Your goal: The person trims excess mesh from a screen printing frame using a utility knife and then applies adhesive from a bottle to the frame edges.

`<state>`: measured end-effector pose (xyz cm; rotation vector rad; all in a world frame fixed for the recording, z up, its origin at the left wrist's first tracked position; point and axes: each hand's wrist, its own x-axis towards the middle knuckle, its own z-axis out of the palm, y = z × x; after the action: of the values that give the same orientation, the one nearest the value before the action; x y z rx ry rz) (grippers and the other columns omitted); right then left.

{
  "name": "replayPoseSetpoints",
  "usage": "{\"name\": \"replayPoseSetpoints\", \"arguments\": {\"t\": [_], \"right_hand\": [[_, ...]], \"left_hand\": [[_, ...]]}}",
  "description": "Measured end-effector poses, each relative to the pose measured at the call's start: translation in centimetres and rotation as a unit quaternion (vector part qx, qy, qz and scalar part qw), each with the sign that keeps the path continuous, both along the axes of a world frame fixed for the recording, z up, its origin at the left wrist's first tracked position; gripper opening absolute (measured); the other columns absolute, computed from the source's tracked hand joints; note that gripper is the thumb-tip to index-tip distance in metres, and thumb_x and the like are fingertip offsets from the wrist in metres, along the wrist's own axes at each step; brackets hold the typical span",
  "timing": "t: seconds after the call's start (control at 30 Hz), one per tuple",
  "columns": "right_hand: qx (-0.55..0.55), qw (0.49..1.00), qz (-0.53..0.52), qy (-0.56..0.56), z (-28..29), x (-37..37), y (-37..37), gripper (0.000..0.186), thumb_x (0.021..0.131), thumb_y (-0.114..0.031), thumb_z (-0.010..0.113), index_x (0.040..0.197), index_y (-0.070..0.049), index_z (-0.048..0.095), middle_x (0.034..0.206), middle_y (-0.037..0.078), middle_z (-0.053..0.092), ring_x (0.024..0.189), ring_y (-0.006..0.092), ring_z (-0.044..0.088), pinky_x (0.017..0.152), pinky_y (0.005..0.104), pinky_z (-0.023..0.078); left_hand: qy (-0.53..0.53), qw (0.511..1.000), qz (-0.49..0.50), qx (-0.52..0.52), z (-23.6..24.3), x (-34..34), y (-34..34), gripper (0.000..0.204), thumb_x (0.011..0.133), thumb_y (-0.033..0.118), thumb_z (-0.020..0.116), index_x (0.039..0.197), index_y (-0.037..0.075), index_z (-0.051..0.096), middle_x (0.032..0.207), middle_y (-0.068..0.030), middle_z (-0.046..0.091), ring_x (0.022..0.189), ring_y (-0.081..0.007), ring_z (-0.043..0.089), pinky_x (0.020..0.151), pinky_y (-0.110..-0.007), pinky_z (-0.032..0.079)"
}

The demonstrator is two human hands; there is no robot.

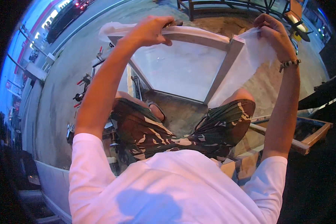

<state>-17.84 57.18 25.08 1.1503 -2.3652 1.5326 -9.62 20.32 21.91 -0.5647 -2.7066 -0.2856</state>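
Note:
A wooden frame (224, 69) stands tilted between my knees, with thin white mesh cloth (177, 65) stretched over it. My left hand (149, 31) is curled over the top rail, its thumb on the near side. Under its fingers, on the rail, is a dark tool (174, 23); most of it is hidden, so its kind does not show. Beyond the frame's upper right corner my right hand (274, 35) is closed on the loose edge of the cloth. From there the cloth hangs down along the right rail, and more of it bunches at the upper left corner.
Clamps with red handles (80, 82) line a metal stand at my left. Another wooden frame (313, 138) lies at my right, near wood blocks (248, 164). A dark metal rack (227, 5) stands ahead. Farther off at the left is a road with a dark car (69, 18).

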Motion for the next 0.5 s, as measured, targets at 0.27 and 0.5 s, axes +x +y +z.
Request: {"name": "replayPoseSetpoints", "arguments": {"t": [0.27,0.5], "right_hand": [[0.006,0.999,-0.016,-0.041,2.6,0.4,0.6,0.025,0.074,-0.002,0.048,0.095,-0.003,0.060,0.086,0.002,0.058,0.072,0.0087,0.053,0.065,0.0213,0.043],[0.154,0.983,-0.044,-0.087,3.6,-1.2,-1.0,0.020,0.075,-0.011,0.051,0.090,-0.002,0.061,0.075,0.001,0.057,0.068,0.0084,0.052,0.063,0.0215,0.040]], "left_hand": [[-0.001,1.000,0.006,0.026,0.2,-0.5,1.0,0.047,0.062,0.013,0.081,0.103,0.006,0.060,0.097,-0.0157,0.068,0.093,-0.0331,0.065,0.080,-0.040,0.049],[-0.028,0.996,-0.083,0.019,-0.1,-4.2,-1.2,0.047,0.060,0.013,0.081,0.101,0.006,0.060,0.093,-0.0138,0.066,0.088,-0.0344,0.063,0.076,-0.041,0.048]]}}
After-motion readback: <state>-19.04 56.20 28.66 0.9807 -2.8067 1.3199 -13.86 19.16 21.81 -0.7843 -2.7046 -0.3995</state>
